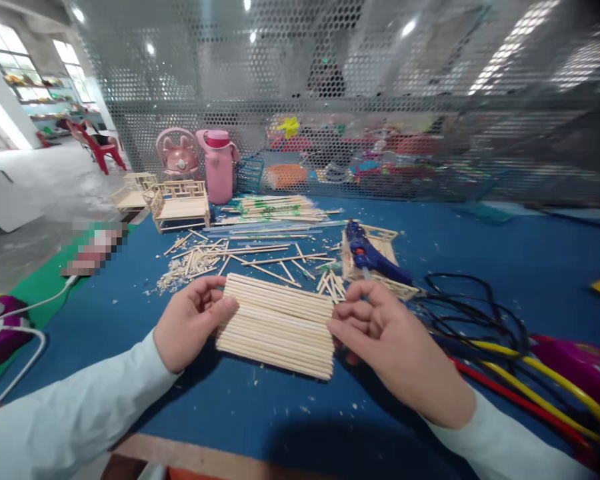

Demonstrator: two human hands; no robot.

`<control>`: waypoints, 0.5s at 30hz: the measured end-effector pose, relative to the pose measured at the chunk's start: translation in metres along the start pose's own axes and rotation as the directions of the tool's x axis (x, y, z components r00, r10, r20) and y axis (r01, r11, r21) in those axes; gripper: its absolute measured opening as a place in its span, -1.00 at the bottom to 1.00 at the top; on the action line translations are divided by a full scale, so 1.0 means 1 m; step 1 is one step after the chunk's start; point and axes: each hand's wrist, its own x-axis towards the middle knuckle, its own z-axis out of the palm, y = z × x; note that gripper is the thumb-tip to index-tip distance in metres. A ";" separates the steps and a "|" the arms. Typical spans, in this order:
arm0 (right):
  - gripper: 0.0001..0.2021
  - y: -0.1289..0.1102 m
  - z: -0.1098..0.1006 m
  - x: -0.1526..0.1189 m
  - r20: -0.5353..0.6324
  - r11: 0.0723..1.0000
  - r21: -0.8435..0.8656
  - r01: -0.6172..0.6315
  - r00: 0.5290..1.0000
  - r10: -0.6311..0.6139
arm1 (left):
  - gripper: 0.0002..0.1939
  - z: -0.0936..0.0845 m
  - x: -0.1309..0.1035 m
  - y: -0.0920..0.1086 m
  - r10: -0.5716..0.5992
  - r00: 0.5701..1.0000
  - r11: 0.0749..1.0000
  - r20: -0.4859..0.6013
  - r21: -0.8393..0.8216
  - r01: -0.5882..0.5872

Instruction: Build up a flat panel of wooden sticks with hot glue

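Observation:
A flat panel of pale wooden sticks (277, 327), laid side by side, is held up over the blue table top. My left hand (190, 323) pinches its left edge, thumb on top and fingers curled behind. At the right edge, my right hand (380, 333) grips it between thumb and bent fingers. Just beyond the panel lie loose cut sticks (280, 260) and a heap of small stick offcuts (193, 265). A blue glue gun (375, 257) rests on a small stick frame (387, 240) past my right hand.
Miniature stick benches (183, 203) stand at the back left near a pink bottle (219, 167). Long sticks in green-marked wrapping (275, 208) lie behind. Black cable (475, 313) and yellow and red rods or tubes (535, 380) are at right. A perforated metal screen (280, 80) bounds the table.

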 end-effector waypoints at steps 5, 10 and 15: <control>-0.56 0.002 0.000 0.003 0.003 1.000 0.003 0.017 1.000 -0.017 | -0.67 -0.003 0.001 0.000 0.092 0.996 0.955 -0.007 0.283 -0.086; -0.58 0.003 0.002 0.000 -0.025 0.993 -0.012 0.116 0.993 -0.116 | -0.56 -0.011 0.000 0.000 0.584 0.810 0.538 0.051 0.723 -0.433; -0.59 0.002 0.003 -0.002 -0.027 0.986 -0.003 0.166 0.986 -0.166 | -0.82 -0.014 -0.001 0.007 0.741 0.618 0.165 0.263 0.821 -0.546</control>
